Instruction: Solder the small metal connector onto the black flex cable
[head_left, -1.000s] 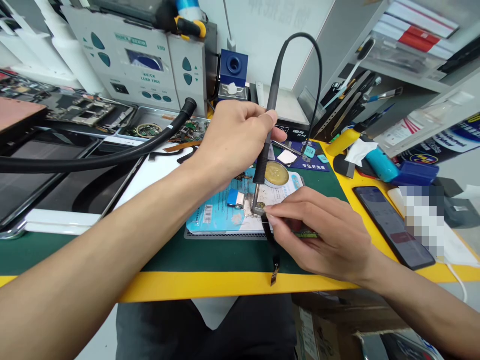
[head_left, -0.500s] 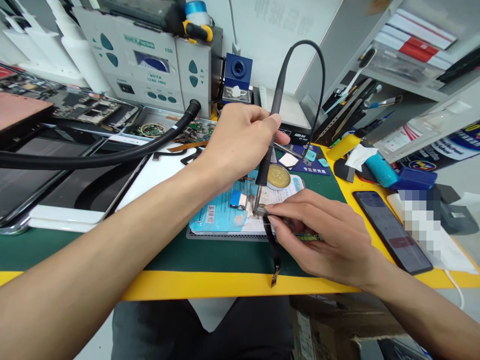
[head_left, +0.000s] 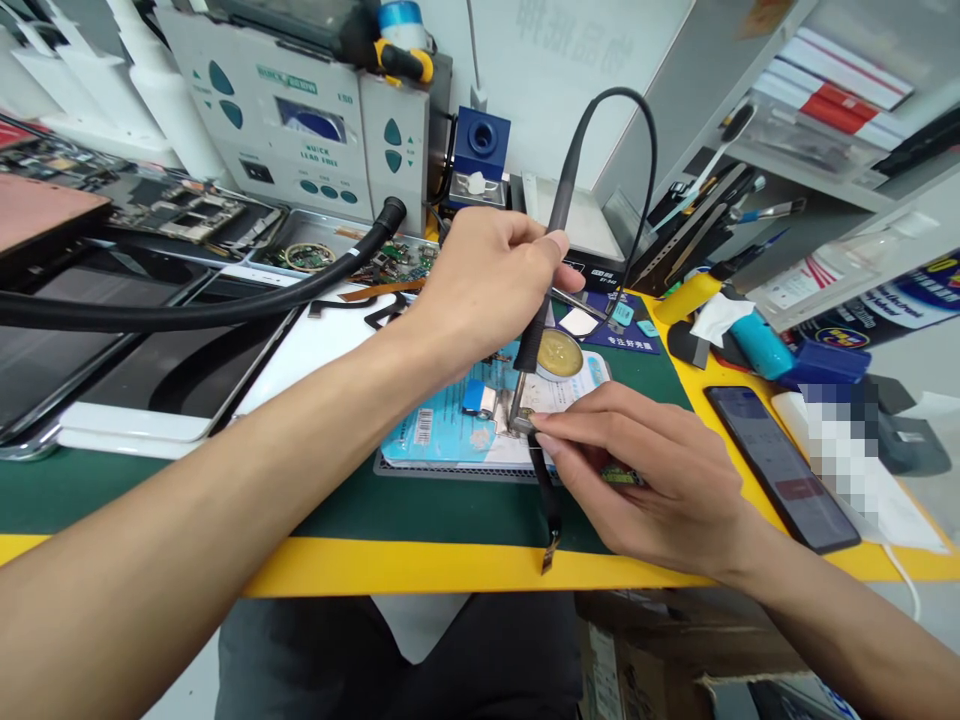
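Note:
My left hand (head_left: 491, 275) is closed around the dark handle of a soldering iron (head_left: 531, 340), held nearly upright with its tip pointing down. That tip meets or nearly meets a small metal part (head_left: 523, 425) with a black flex cable (head_left: 546, 490) hanging from it towards the table edge. Thumb and fingers of my right hand (head_left: 652, 470) pinch the small part from the right. Beneath both lies a light-blue printed packet (head_left: 420, 440). A round tin of yellowish paste (head_left: 559, 354) sits just behind. A slim metal tool (head_left: 577, 302) shows by my left fingers; whether they hold it I cannot tell.
A grey soldering station (head_left: 300, 130) stands at the back left, with a thick black hose (head_left: 300, 300) crossing in front. Phone screens (head_left: 217, 380) lie left on the green mat (head_left: 330, 500). A phone (head_left: 784, 465) rests at right. Tools and bottles crowd the shelf (head_left: 825, 170).
The view has shifted very slightly. Both hands, the soldering iron and the small part keep nearly the same positions.

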